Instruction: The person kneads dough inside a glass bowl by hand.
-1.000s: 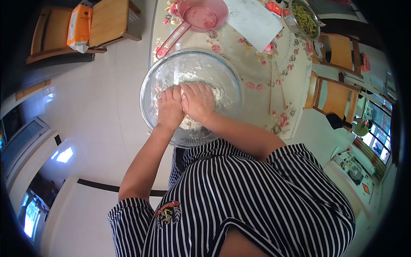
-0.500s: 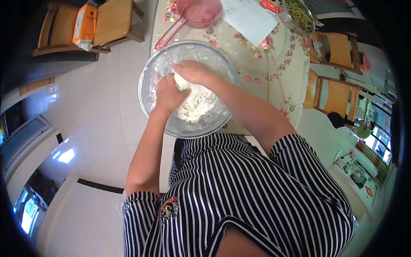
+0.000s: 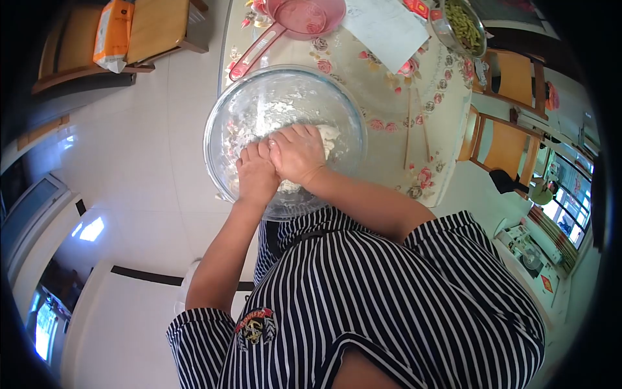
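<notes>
A large clear glass bowl [image 3: 217, 107] stands at the table's near edge, its inside wall dusted with white flour. In it lies pale, crumbly dough [image 3: 329, 135], mostly covered by my hands. My left hand [image 3: 258, 170] presses down on the dough at the bowl's left-centre, fingers curled. Close against it, my right hand [image 3: 299, 150] pushes on the dough with bent fingers, some dough showing past its right side. The two hands touch at the thumbs.
Behind the bowl are a pink strainer-like pan [image 3: 304, 16], a white paper sheet [image 3: 387, 29] and a metal bowl of green food [image 3: 459, 26]. Two thin sticks [image 3: 407, 129] lie on the flowered tablecloth [image 3: 379, 97]. Chairs stand left and right; an orange package [image 3: 113, 32] rests on one.
Both hands have moved down toward me in the bowl, and the right one has turned from reaching over the dough to pressing on it. The view has shifted slightly.
</notes>
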Available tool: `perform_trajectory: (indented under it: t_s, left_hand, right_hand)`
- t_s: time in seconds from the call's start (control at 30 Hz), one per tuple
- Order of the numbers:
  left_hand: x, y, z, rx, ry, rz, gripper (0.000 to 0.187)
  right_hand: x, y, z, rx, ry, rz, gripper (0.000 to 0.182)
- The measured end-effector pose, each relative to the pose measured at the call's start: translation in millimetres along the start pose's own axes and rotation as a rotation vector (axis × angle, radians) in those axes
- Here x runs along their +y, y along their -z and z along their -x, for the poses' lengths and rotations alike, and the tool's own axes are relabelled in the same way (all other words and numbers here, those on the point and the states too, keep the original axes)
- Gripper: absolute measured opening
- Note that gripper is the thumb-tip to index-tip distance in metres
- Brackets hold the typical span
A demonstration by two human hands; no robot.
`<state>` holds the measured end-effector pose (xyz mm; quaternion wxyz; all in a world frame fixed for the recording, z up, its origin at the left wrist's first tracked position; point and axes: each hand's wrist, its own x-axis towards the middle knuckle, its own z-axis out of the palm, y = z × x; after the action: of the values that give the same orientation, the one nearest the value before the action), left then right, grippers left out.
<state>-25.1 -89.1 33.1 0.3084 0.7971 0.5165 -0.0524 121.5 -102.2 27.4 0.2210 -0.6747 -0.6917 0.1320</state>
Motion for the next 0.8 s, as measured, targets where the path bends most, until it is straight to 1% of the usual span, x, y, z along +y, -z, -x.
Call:
perform_trajectory:
  t_s: [0.03, 0.07, 0.1, 0.13, 0.17, 0.2, 0.23, 0.27, 0.3, 0.33, 0.37, 0.4, 0.43, 0.47, 0.5, 0.53, 0.6, 0.63, 0.67, 0.7, 0.73, 0.77, 0.8]
  left_hand:
    - [-1, -2, -7, 0.033, 0.000, -0.026, 0.064]
    - [-2, -5, -15, 0.068, -0.002, -0.052, 0.058]
    - [-11, -14, -23, 0.148, -0.038, -0.032, 0.053]
    - [-16, -17, -30, 0.131, -0.032, -0.026, 0.053]
    - [-19, -19, -37, 0.094, 0.008, -0.011, 0.049]
    - [-19, -15, -42, 0.068, 0.046, 0.002, 0.046]
    - [-8, 2, -44, 0.008, 0.164, 0.030, 0.051]
    - [-3, 13, -48, 0.021, 0.164, 0.024, 0.051]
    - [-2, 21, -55, -0.061, 0.224, 0.046, 0.052]
    - [1, 31, -58, -0.144, 0.284, 0.066, 0.053]
    - [4, 45, -61, -0.206, 0.276, 0.122, 0.061]
    - [3, 46, -60, -0.178, 0.266, 0.114, 0.061]
    - [2, 43, -57, -0.155, 0.228, 0.155, 0.064]
    - [-1, 40, -52, -0.140, 0.191, 0.194, 0.066]
    - [7, 39, -38, -0.129, 0.183, 0.149, 0.073]
    - [16, 45, -19, -0.126, 0.174, 0.147, 0.073]
    - [31, 62, 17, -0.158, 0.046, 0.125, 0.087]
    - [32, 59, 24, -0.153, 0.042, 0.125, 0.087]
    - [28, 52, 30, -0.133, 0.058, 0.145, 0.093]
    - [24, 43, 34, -0.111, 0.076, 0.168, 0.099]
    - [19, 23, 37, -0.110, 0.082, 0.170, 0.099]
    - [17, -3, 39, -0.073, 0.016, 0.049, 0.104]
    - [23, -12, 39, -0.040, -0.054, -0.069, 0.108]
  right_hand:
    - [5, -8, -7, 0.120, 0.031, -0.020, 0.014]
    - [12, -14, -12, 0.103, 0.023, -0.020, 0.014]
    - [15, -14, -20, 0.050, 0.046, 0.009, 0.013]
    - [17, -14, -25, -0.003, 0.068, 0.036, 0.013]
    - [19, -19, -35, 0.070, 0.080, 0.014, 0.018]
    - [21, -21, -41, 0.070, 0.082, 0.014, 0.018]
    - [23, -22, -46, 0.025, 0.066, 0.045, 0.020]
    - [23, -22, -52, -0.017, 0.048, 0.073, 0.022]
    - [21, -21, -60, -0.068, 0.012, 0.096, 0.031]
    - [21, -27, -61, -0.054, 0.014, 0.088, 0.031]
    - [22, -33, -64, -0.111, -0.032, 0.055, 0.038]
    - [24, -32, -71, -0.162, -0.069, 0.029, 0.044]
    - [21, -22, -79, -0.139, -0.053, 0.034, 0.044]
    - [19, -12, -84, -0.334, -0.165, -0.030, 0.050]
    - [18, -1, -87, -0.532, -0.284, -0.092, 0.057]
    - [15, 14, -85, -0.524, -0.288, -0.089, 0.057]
    - [2, 42, -70, -0.482, -0.316, -0.105, 0.057]
    - [6, 37, -48, -0.365, -0.113, 0.049, 0.051]
    - [8, 30, -22, -0.285, 0.023, 0.096, 0.042]
    - [8, 27, -4, -0.328, 0.038, 0.123, 0.033]
    - [2, 30, 8, -0.332, 0.043, 0.121, 0.033]
    - [-3, 34, 19, -0.300, 0.051, 0.129, 0.029]
    - [-4, 34, 25, -0.271, 0.054, 0.139, 0.025]
